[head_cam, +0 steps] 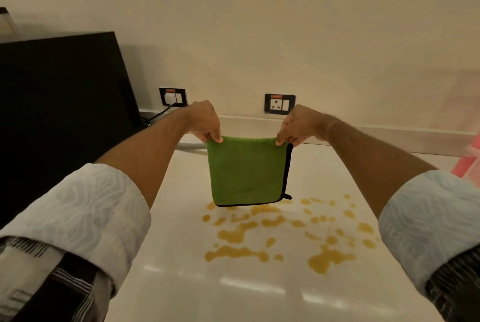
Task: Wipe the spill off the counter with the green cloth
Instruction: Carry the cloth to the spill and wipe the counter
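Note:
A square green cloth with a black edge hangs in the air above the counter. My left hand pinches its top left corner and my right hand pinches its top right corner. Below and in front of the cloth, a yellow-brown spill lies on the glossy cream counter in many blotches and drops, spreading from the centre to the right. The cloth's lower edge hides the far part of the spill.
A large black appliance stands at the left. Two wall sockets sit on the back wall, the left socket with a plug and cable. A pink object shows at the right edge.

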The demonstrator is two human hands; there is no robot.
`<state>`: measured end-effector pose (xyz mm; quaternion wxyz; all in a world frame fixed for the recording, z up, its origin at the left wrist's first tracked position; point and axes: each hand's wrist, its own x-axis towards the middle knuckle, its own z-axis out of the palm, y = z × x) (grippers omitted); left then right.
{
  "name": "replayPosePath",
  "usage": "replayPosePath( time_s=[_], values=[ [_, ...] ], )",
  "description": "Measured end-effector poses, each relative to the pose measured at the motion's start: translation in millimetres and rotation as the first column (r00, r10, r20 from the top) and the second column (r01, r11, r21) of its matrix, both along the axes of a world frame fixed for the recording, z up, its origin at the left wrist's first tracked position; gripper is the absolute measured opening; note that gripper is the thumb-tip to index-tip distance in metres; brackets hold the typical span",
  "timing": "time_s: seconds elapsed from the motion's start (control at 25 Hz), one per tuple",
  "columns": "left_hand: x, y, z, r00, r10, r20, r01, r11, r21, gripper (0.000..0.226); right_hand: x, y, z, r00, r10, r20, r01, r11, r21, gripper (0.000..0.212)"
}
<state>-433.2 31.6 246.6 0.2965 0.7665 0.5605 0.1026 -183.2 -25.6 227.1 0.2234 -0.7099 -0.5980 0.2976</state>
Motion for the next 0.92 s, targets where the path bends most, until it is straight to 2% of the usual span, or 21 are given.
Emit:
replayPosePath(
  time_s=[0.2,0.32,0.4,0.48,0.6,0.8,0.84,0.92],
  values=[
    [-51,33,-19,0.999,-0.015,-0.044,0.022,0.988,0.15,0.021,-53,22,-22,0.995,-0.063,0.076,0.054,0.993,0.107,0.018],
    [-66,42,-30,0.997,-0.038,-0.063,0.055,0.955,0.29,0.014,-70,24,-31,0.982,-0.112,0.155,0.074,0.97,0.231,0.015],
    [-72,42,-40,0.996,-0.059,-0.061,0.076,0.937,0.341,0.01,-76,20,-35,0.977,-0.115,0.182,0.066,0.964,0.256,0.013],
    [-80,37,-56,0.99,-0.111,-0.083,0.131,0.942,0.31,0.009,-81,12,-42,0.972,-0.075,0.224,0.036,0.984,0.176,0.013],
    [-90,16,-93,0.955,-0.232,-0.185,0.263,0.95,0.166,0.01,-93,-10,-63,0.933,0.101,0.346,-0.073,0.993,-0.093,0.019],
    [-102,-33,-160,0.869,-0.386,-0.309,0.382,0.921,-0.075,0.011,-119,-51,-126,0.899,0.321,0.296,-0.177,0.887,-0.426,0.017],
    [-105,-43,-172,0.856,-0.401,-0.325,0.39,0.915,-0.101,0.012,-124,-58,-138,0.859,0.397,0.324,-0.213,0.852,-0.479,0.017],
    [-107,-60,-190,0.839,-0.415,-0.353,0.398,0.909,-0.124,0.013,-130,-67,-159,0.712,0.56,0.424,-0.29,0.784,-0.548,0.024]
  ],
)
